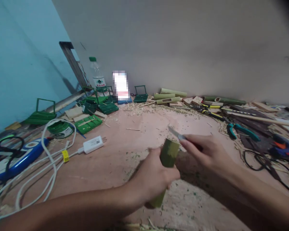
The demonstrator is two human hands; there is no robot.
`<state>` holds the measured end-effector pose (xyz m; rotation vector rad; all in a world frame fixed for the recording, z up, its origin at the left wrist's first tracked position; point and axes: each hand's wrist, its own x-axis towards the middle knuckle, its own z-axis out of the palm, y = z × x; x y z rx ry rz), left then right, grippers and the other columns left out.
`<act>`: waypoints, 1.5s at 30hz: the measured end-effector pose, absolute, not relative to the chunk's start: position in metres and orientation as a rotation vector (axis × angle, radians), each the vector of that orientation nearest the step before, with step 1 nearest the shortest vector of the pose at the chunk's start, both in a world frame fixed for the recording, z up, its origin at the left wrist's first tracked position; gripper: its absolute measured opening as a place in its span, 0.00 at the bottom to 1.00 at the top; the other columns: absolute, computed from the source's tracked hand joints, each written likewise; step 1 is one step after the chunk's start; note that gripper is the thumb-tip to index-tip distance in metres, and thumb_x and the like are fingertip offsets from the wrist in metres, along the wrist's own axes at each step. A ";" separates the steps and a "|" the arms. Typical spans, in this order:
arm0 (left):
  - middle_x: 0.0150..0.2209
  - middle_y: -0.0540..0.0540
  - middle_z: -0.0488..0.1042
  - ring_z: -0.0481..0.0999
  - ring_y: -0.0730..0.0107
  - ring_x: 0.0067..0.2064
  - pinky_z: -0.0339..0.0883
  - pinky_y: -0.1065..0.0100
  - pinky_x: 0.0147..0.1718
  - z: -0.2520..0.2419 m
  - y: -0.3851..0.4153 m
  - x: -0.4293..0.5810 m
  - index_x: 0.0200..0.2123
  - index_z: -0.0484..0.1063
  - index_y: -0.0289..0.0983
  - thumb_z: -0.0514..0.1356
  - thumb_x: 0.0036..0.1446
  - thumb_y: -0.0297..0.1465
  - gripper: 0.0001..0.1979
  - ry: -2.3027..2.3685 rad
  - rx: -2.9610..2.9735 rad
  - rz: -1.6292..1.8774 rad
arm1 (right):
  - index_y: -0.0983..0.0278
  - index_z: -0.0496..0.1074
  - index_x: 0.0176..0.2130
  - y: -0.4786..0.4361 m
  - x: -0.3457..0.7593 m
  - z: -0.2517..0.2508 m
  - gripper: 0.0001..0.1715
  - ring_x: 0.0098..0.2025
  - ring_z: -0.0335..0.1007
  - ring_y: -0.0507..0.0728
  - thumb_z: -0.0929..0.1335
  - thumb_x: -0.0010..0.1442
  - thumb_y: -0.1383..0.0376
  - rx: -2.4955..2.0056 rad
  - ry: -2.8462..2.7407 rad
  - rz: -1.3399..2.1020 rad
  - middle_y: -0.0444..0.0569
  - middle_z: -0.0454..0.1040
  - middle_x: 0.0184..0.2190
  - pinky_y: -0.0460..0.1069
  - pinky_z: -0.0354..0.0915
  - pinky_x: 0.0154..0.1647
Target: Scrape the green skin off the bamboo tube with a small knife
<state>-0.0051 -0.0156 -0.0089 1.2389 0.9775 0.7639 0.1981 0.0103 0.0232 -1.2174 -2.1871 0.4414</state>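
My left hand [156, 175] is wrapped round a green bamboo piece [170, 152], which stands tilted above the table with its ends showing over and under the fist. Part of its skin near the upper end looks scraped to a paler green. In my right hand [204, 150] is a knife [175, 132], its blade pointing up and to the left. The blade is just beyond the bamboo's upper end and appears apart from it. My right fingers cover most of the knife's handle. Green shavings are scattered on the tabletop [115, 173] around both hands.
At left lie a white charger [93, 145] with looped cable, a blue bottle-shaped item [21, 157] and small green bamboo models [88, 124]. A water bottle [99, 78] stands behind. Cut bamboo tubes [168, 100] line the wall; teal-handled pliers [243, 131] lie right.
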 end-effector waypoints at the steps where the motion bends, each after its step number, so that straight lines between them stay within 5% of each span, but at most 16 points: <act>1: 0.20 0.53 0.70 0.69 0.71 0.22 0.59 0.71 0.22 -0.009 -0.018 -0.005 0.32 0.73 0.38 0.64 0.46 0.27 0.07 0.954 1.252 0.754 | 0.62 0.66 0.26 0.014 0.201 0.025 0.26 0.22 0.54 0.51 0.64 0.74 0.55 -1.284 -2.140 0.427 0.40 0.59 0.19 0.49 0.52 0.24; 12: 0.23 0.54 0.71 0.68 0.73 0.22 0.61 0.71 0.20 -0.009 0.007 -0.004 0.35 0.73 0.37 0.65 0.45 0.27 0.10 0.956 1.192 0.864 | 0.64 0.71 0.31 0.003 0.195 0.022 0.22 0.24 0.61 0.52 0.62 0.74 0.57 -1.168 -2.240 0.532 0.43 0.67 0.22 0.47 0.57 0.26; 23: 0.23 0.55 0.72 0.66 0.76 0.20 0.61 0.73 0.19 -0.014 0.006 -0.003 0.37 0.74 0.36 0.65 0.44 0.25 0.13 0.913 1.145 0.884 | 0.63 0.66 0.29 -0.001 0.191 0.019 0.23 0.24 0.55 0.49 0.62 0.75 0.57 -1.114 -2.324 0.664 0.40 0.61 0.22 0.45 0.53 0.25; 45: 0.16 0.55 0.66 0.64 0.75 0.17 0.58 0.73 0.17 0.006 -0.001 -0.003 0.26 0.67 0.38 0.63 0.41 0.27 0.07 0.939 1.114 0.827 | 0.64 0.69 0.30 0.012 0.193 0.020 0.24 0.24 0.55 0.50 0.63 0.74 0.54 -1.207 -2.146 0.601 0.40 0.61 0.21 0.47 0.52 0.26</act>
